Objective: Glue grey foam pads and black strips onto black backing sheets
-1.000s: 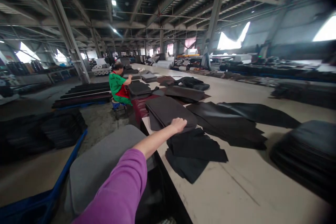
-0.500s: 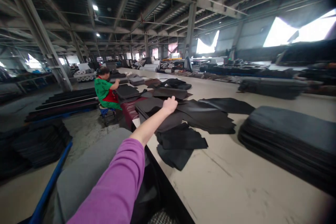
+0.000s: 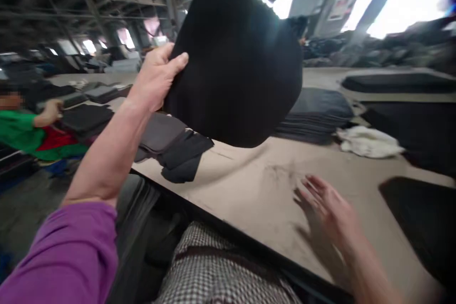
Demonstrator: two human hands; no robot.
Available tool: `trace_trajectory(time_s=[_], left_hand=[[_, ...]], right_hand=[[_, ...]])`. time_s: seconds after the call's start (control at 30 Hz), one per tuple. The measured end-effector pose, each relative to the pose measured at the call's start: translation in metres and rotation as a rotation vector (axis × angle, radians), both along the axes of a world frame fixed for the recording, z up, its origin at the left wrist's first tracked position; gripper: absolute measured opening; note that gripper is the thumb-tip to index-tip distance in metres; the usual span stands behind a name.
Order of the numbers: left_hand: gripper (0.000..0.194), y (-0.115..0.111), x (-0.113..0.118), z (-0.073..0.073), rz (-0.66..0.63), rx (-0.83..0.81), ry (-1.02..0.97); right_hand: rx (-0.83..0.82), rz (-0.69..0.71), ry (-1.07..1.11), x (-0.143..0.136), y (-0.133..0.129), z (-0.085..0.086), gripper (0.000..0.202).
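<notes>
Here's my left hand, out on a stretched arm, gripping a broad black sheet of matte, fabric-like material with rounded corners by its left edge! The thumb presses flat on the near face; the fingers behind are hidden. And the sheet is right up in the air, well clear of the beige, smooth, scuffed tabletop, one side of it standing against the bright windows.

Over to my right hand: it's holding nothing, fingers loosely spread and a little curled above the table, a dark shadow just beside it. It's blurred, but there's a visible gap between it and the sheet.

Beyond the sheet's lower right corner sits a neat stack of dark grey, flat fabric-like pieces, and touching or just beside it, I can't tell which, a crumpled white cloth. Near the right edge lies a flat black panel with a rounded corner.

On my left, below my forearm, ragged-edged black scraps of thin material lie against a dark grey rounded piece. Further left, a co-worker in a green top and red apron is at the same table, one arm reaching over it.
</notes>
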State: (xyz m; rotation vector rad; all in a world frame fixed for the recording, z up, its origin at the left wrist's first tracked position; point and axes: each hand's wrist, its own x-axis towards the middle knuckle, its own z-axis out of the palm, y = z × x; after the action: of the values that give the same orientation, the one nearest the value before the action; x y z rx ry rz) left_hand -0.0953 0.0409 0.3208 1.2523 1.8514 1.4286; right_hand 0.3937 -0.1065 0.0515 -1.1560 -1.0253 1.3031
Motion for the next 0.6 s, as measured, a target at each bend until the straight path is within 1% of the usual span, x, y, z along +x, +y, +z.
trace_trajectory(time_s=[0.03, 0.07, 0.1, 0.17, 0.2, 0.27, 0.3, 0.33, 0.37, 0.4, 0.43, 0.47, 0.53, 0.6], left_hand=[[0.06, -0.005, 0.014, -0.023, -0.135, 0.095, -0.01], [0.05, -0.012, 0.031, -0.047, -0.246, 0.135, -0.034], [0.044, -0.021, 0.05, -0.074, -0.33, 0.14, -0.069], [0.047, -0.043, 0.087, -0.13, -0.447, 0.094, -0.156], [0.046, -0.053, 0.103, -0.158, -0.49, 0.044, -0.202], [0.042, -0.069, 0.125, -0.211, -0.52, -0.091, -0.274], [0.042, -0.074, 0.131, -0.235, -0.509, -0.139, -0.283], [0.043, -0.078, 0.134, -0.255, -0.498, -0.181, -0.266], [0.044, -0.08, 0.134, -0.272, -0.488, -0.215, -0.219], [0.045, -0.081, 0.133, -0.286, -0.482, -0.243, -0.14], [0.045, -0.081, 0.13, -0.295, -0.484, -0.266, -0.035], [0.045, -0.081, 0.126, -0.301, -0.489, -0.284, 0.09], [0.044, -0.08, 0.118, -0.306, -0.473, -0.315, 0.391], [0.044, -0.079, 0.111, -0.306, -0.42, -0.382, 0.685]], right_hand=[[0.012, -0.079, 0.073, 0.007, -0.007, -0.001, 0.042], [0.03, -0.075, 0.147, 0.013, -0.011, -0.002, 0.05], [0.043, -0.096, 0.193, 0.018, -0.016, -0.003, 0.055], [0.055, -0.167, 0.194, 0.028, -0.026, -0.007, 0.058], [0.041, -0.226, 0.156, 0.033, -0.032, -0.01, 0.057], [-0.017, -0.362, 0.047, 0.045, -0.047, -0.021, 0.059], [-0.051, -0.413, -0.013, 0.052, -0.055, -0.028, 0.06], [-0.081, -0.452, -0.077, 0.059, -0.061, -0.035, 0.06], [-0.099, -0.478, -0.154, 0.067, -0.066, -0.041, 0.06], [-0.106, -0.486, -0.243, 0.074, -0.069, -0.048, 0.059], [-0.104, -0.472, -0.34, 0.081, -0.07, -0.053, 0.057], [-0.099, -0.448, -0.438, 0.087, -0.07, -0.057, 0.056], [-0.081, -0.41, -0.627, 0.095, -0.064, -0.063, 0.052], [-0.069, -0.409, -0.804, 0.095, -0.056, -0.067, 0.049]])
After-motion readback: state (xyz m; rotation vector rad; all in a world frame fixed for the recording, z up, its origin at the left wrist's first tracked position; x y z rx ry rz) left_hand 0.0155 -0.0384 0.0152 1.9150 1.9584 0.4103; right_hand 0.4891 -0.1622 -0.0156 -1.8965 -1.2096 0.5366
